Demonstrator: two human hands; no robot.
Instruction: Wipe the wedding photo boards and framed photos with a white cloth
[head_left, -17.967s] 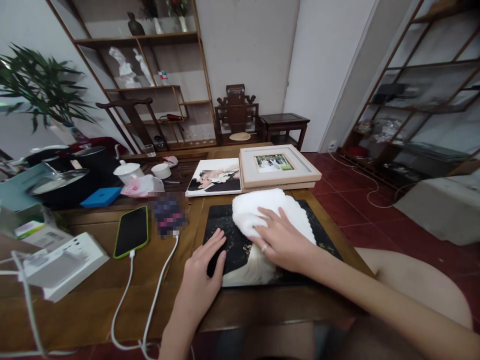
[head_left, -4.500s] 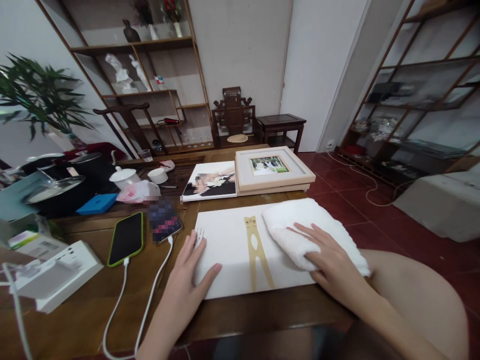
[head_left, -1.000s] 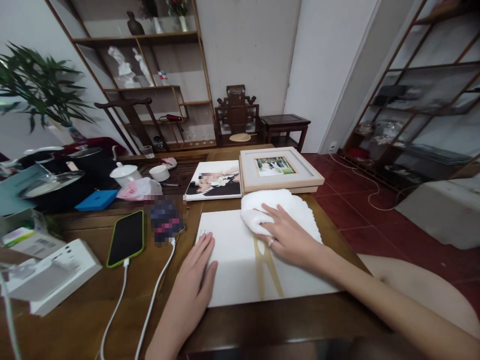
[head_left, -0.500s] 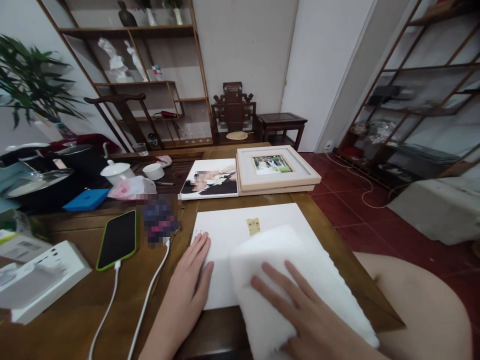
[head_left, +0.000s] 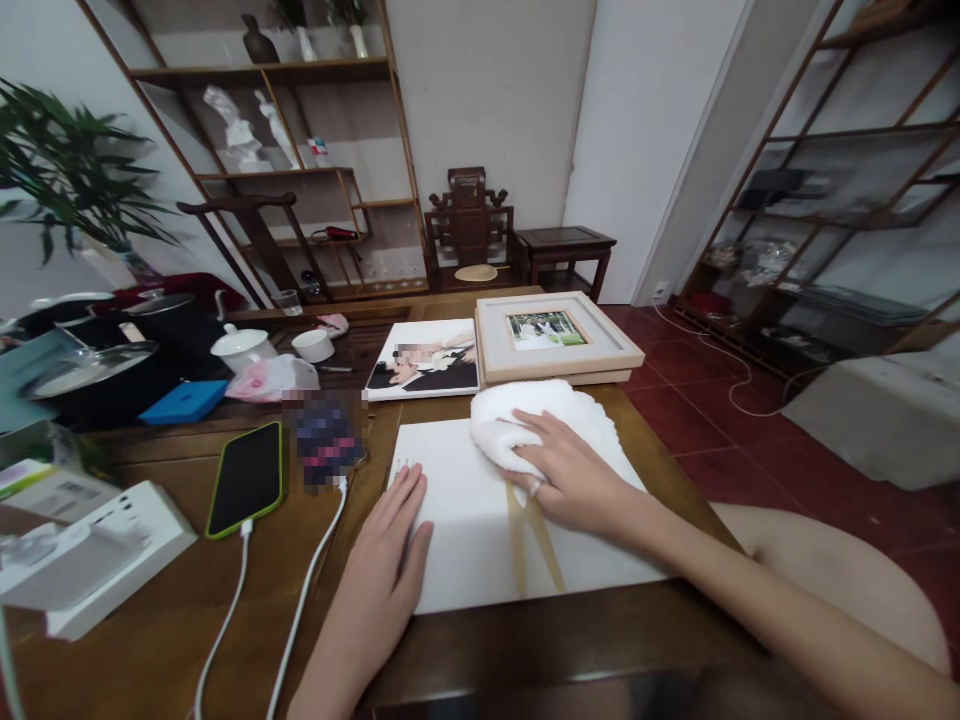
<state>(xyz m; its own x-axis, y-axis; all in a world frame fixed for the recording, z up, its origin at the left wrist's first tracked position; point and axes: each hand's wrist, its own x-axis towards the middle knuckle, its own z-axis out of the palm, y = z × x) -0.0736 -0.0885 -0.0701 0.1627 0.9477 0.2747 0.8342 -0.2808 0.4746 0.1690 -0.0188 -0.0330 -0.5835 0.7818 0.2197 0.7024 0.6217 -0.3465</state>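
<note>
A white panel (head_left: 465, 520), the back of a picture with a gold stand strip (head_left: 534, 545), lies flat on the wooden table (head_left: 172, 620) in front of me. My right hand (head_left: 574, 475) presses a white fluffy cloth (head_left: 540, 410) onto the panel's far edge. My left hand (head_left: 390, 560) lies flat, fingers apart, on the panel's left edge and holds it down.
Beyond the panel lie an unframed photo print (head_left: 424, 360) and a light wooden picture frame (head_left: 555, 340). To the left are a green-cased phone (head_left: 246, 477) on a white cable, a white box (head_left: 97, 555), a blue box (head_left: 184, 400), cups and black pots.
Half a second ago my right hand and the cloth were at the panel's near edge; they have swept back up to its far edge. The left hand stays put.
</note>
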